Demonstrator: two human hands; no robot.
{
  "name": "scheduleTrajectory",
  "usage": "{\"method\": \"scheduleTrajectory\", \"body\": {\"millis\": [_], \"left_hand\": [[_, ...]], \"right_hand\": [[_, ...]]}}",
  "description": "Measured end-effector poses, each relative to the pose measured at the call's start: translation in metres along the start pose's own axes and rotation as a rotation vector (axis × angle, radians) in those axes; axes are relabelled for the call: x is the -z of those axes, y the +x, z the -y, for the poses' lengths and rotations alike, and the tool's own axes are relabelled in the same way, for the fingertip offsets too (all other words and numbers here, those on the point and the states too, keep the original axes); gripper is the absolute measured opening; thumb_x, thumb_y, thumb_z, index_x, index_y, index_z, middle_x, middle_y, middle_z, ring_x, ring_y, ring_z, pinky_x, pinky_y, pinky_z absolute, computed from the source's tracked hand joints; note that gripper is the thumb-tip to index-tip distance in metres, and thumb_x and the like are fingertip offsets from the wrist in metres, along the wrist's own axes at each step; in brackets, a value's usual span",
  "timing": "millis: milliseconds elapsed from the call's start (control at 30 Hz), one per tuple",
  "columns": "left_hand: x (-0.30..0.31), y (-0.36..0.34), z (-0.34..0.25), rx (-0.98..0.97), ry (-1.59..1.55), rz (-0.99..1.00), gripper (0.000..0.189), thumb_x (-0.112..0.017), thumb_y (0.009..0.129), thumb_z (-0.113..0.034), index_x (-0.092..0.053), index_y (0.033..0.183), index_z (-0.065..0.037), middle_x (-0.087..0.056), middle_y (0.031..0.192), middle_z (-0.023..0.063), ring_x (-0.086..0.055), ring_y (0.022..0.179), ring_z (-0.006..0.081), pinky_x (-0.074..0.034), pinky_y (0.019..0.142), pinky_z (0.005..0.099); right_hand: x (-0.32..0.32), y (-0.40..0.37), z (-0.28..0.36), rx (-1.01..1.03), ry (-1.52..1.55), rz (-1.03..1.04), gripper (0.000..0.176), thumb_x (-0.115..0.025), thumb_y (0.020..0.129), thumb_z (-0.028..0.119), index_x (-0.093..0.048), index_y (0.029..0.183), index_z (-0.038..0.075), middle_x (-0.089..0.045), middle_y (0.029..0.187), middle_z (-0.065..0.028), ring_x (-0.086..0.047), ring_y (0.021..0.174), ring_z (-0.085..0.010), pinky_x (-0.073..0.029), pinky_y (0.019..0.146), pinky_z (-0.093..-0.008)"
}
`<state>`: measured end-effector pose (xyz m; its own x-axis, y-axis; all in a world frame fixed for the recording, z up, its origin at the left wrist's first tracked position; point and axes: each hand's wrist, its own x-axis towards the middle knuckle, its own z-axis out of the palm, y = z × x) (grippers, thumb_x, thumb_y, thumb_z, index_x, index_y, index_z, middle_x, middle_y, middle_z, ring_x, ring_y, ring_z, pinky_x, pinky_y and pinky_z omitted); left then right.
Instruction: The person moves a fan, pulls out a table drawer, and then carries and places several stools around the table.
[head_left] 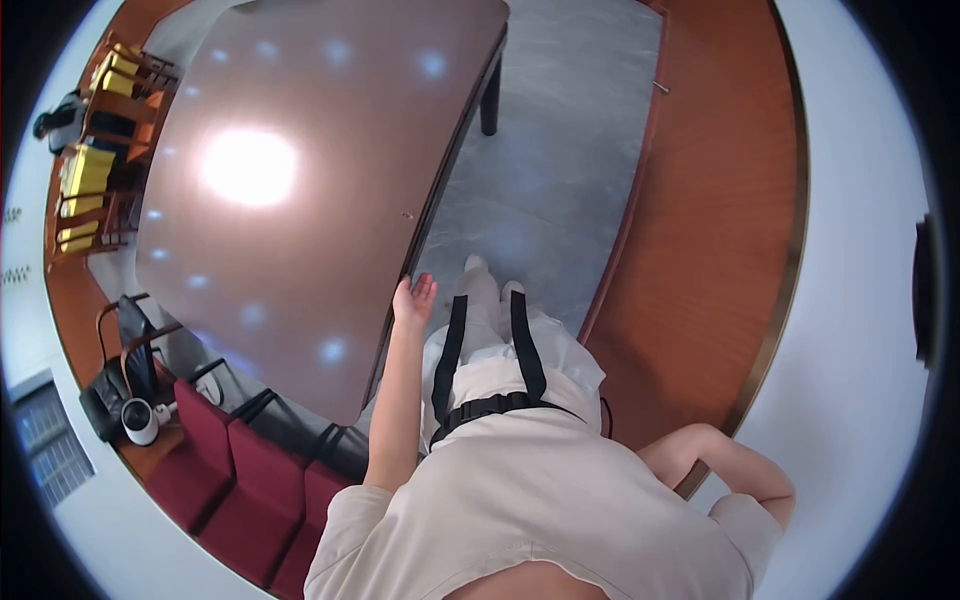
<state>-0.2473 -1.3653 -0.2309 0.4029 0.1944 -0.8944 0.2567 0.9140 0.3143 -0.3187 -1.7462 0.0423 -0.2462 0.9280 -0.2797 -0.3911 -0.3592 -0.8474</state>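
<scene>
My left hand (pixel 415 298) is held out at the side edge of a large brown table (pixel 300 270), palm up and fingers stretched, with nothing in it. The fingertips point away from me, right by the table's dark rim. My right arm (pixel 745 465) is bent at the elbow, and its hand is hidden behind my body. A black buckled strap (pixel 495 405) runs round my waist, with two black straps leading down my legs.
Dark red chairs (pixel 265 495) and a white camera-like device (pixel 140 420) stand at lower left. A person (pixel 65 122) sits among wooden chairs with yellow backs (pixel 88 185). Wooden wall panelling (pixel 705 230) borders the grey floor (pixel 560 150) on my right.
</scene>
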Motion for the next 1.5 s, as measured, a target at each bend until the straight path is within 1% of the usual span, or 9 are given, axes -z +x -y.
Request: {"method": "scheduleTrajectory", "body": {"millis": [100,200,300,367,433,567,667,900,1500], "left_hand": [[-0.007,0.008,0.006,0.018,-0.047,-0.037,0.033,-0.041,0.085,-0.022,-0.030,0.114,-0.009,-0.043,0.104,0.0140,-0.045,0.100,0.0252,-0.038,0.087,0.0408],[-0.026,0.022,0.012,0.036,-0.080,-0.046,0.035,-0.040,0.086,-0.021,-0.029,0.116,-0.009,-0.042,0.108,0.0141,-0.045,0.101,0.0250,-0.036,0.088,0.0412],[-0.028,0.014,0.026,0.094,-0.126,-0.030,0.035,-0.040,0.086,-0.022,-0.030,0.117,-0.010,-0.043,0.109,0.0130,-0.045,0.101,0.0237,-0.036,0.088,0.0406],[-0.033,0.013,0.029,0.129,-0.144,0.038,0.035,-0.041,0.086,-0.023,-0.032,0.118,-0.010,-0.043,0.110,0.0114,-0.045,0.100,0.0220,-0.036,0.088,0.0396],[-0.033,0.017,0.037,0.118,-0.179,0.017,0.035,-0.042,0.085,-0.024,-0.036,0.116,-0.009,-0.044,0.110,0.0095,-0.045,0.099,0.0210,-0.036,0.087,0.0385],[-0.028,0.012,0.043,0.113,-0.142,0.028,0.034,-0.045,0.084,-0.027,-0.040,0.114,-0.010,-0.047,0.107,0.0084,-0.047,0.096,0.0210,-0.037,0.085,0.0385],[-0.032,0.007,0.044,0.092,-0.120,0.009,0.035,-0.044,0.084,-0.028,-0.041,0.113,-0.010,-0.047,0.107,0.0083,-0.046,0.097,0.0213,-0.036,0.086,0.0385],[-0.025,0.000,0.055,-0.114,-0.010,-0.219,0.044,-0.045,0.082,-0.032,-0.038,0.118,-0.008,-0.043,0.116,0.0092,-0.042,0.106,0.0239,-0.029,0.091,0.0438],[0.009,0.008,0.032,-0.218,-0.304,-0.520,0.040,-0.048,0.080,-0.032,-0.043,0.113,-0.009,-0.045,0.116,0.0067,-0.044,0.106,0.0220,-0.035,0.084,0.0426]], "right_hand": [[0.038,-0.009,0.011,-0.072,-0.030,0.050,0.037,-0.060,0.069,0.023,-0.053,0.097,0.000,-0.057,0.092,-0.0189,-0.054,0.086,-0.0331,-0.043,0.072,-0.0384],[0.093,-0.001,0.062,-0.736,-0.402,0.095,0.031,-0.052,0.075,0.029,-0.058,0.090,0.002,-0.059,0.084,-0.0171,-0.055,0.082,-0.0301,-0.043,0.070,-0.0362],[0.134,-0.021,0.033,-0.592,-0.335,0.072,0.024,-0.056,0.070,0.022,-0.060,0.079,0.000,-0.059,0.075,-0.0171,-0.057,0.074,-0.0289,-0.044,0.065,-0.0362],[0.169,-0.036,0.034,-0.621,-0.251,-0.298,0.023,-0.053,0.072,0.023,-0.061,0.077,0.002,-0.059,0.076,-0.0169,-0.057,0.068,-0.0270,-0.044,0.061,-0.0350],[0.213,-0.031,0.033,-0.857,-0.693,-0.358,0.024,-0.052,0.074,0.026,-0.062,0.077,0.004,-0.060,0.074,-0.0136,-0.058,0.070,-0.0213,-0.044,0.063,-0.0321],[0.307,0.023,-0.006,-0.139,-0.227,-0.873,0.026,-0.048,0.077,0.022,-0.061,0.083,0.001,-0.062,0.076,-0.0086,-0.059,0.074,-0.0210,-0.044,0.068,-0.0302],[0.356,0.095,0.013,-0.018,-0.461,-0.954,0.026,-0.049,0.077,0.019,-0.058,0.088,-0.003,-0.060,0.086,-0.0125,-0.057,0.080,-0.0224,-0.043,0.072,-0.0300],[0.412,0.166,0.008,-0.111,-1.157,-0.568,0.024,-0.048,0.075,0.013,-0.055,0.092,-0.002,-0.055,0.092,-0.0164,-0.051,0.088,-0.0320,-0.041,0.077,-0.0387],[0.392,0.222,0.012,-0.117,-1.333,-0.166,0.049,-0.050,0.073,0.007,-0.033,0.118,-0.001,-0.033,0.121,-0.0188,-0.047,0.094,-0.0356,-0.040,0.079,-0.0405]]}}
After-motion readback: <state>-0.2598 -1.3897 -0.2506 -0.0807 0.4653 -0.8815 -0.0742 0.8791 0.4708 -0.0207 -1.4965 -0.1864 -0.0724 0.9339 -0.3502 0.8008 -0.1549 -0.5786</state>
